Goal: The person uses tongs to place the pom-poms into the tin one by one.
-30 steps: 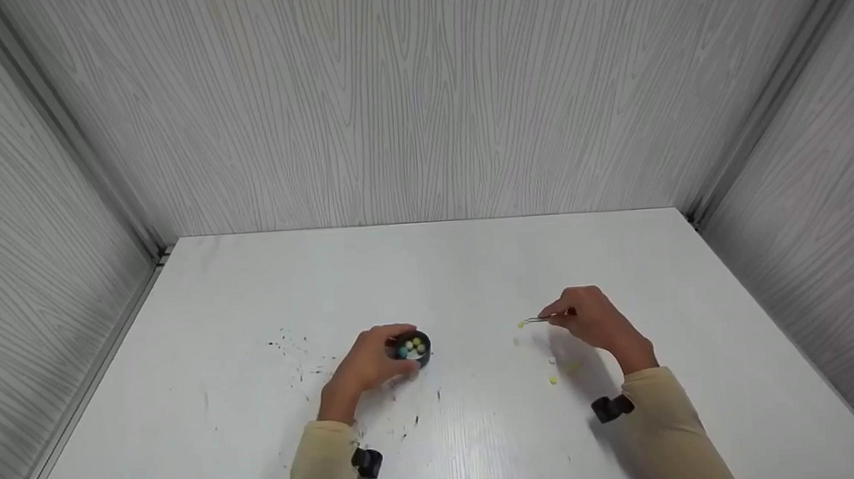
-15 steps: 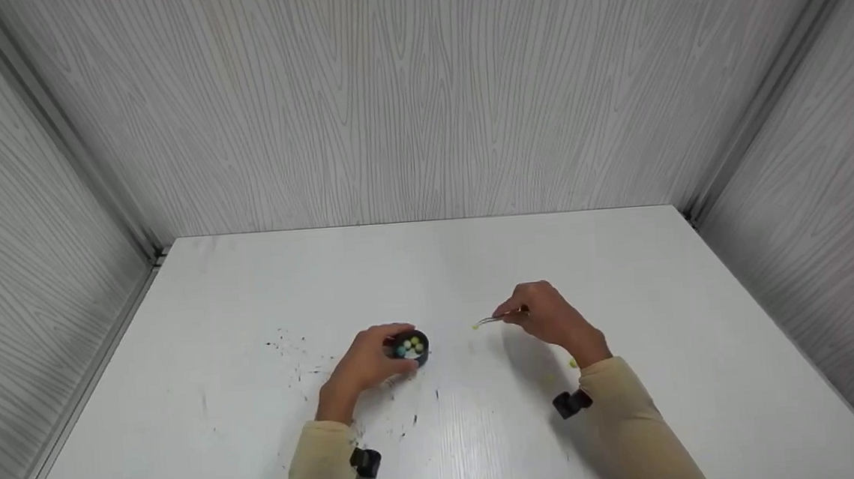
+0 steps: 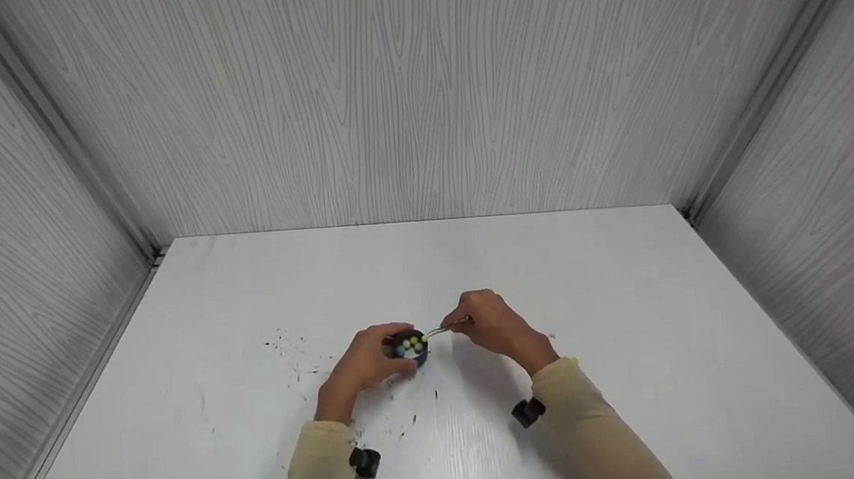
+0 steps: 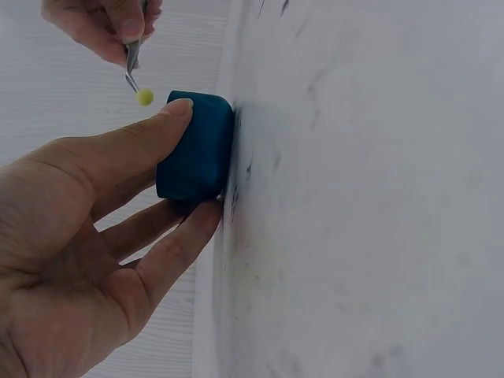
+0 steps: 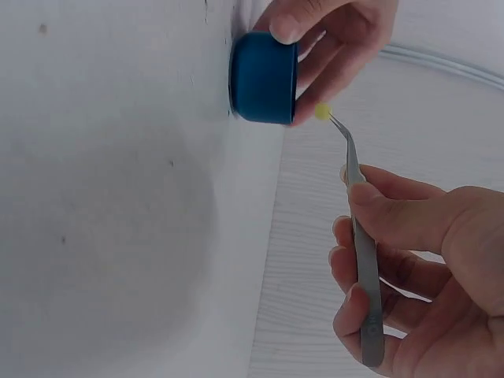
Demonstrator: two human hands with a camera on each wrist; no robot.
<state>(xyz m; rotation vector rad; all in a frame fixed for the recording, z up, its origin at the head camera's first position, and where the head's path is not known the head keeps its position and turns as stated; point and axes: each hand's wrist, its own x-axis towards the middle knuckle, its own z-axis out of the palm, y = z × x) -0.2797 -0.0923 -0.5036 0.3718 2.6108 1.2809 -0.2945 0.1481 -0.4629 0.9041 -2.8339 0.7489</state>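
Observation:
My left hand (image 3: pixel 366 362) grips a small dark blue cup (image 5: pixel 264 79) that stands on the white table, thumb on one side and fingers on the other. Several yellow, pale and blue beads (image 3: pixel 414 342) lie inside it, as the head view shows. Between thumb and fingers, my right hand (image 3: pixel 495 326) holds bent-tip metal tweezers (image 5: pixel 365 260). Their tips pinch a yellow bead (image 4: pixel 145 97), which hangs just beyond the cup's rim in both wrist views. From the head it appears over the cup's right edge.
Near the right sleeve lie a yellow bead (image 3: pixel 572 361) and a pale bead (image 3: pixel 552 335), partly hidden or small. Dark specks (image 3: pixel 284 343) mark the table left of the cup. Wood-grained panels (image 3: pixel 417 97) enclose the table at the back and sides.
My right hand has travelled left with the tweezers and yellow bead, from the table's right part to the cup. My left hand and the cup have stayed in place.

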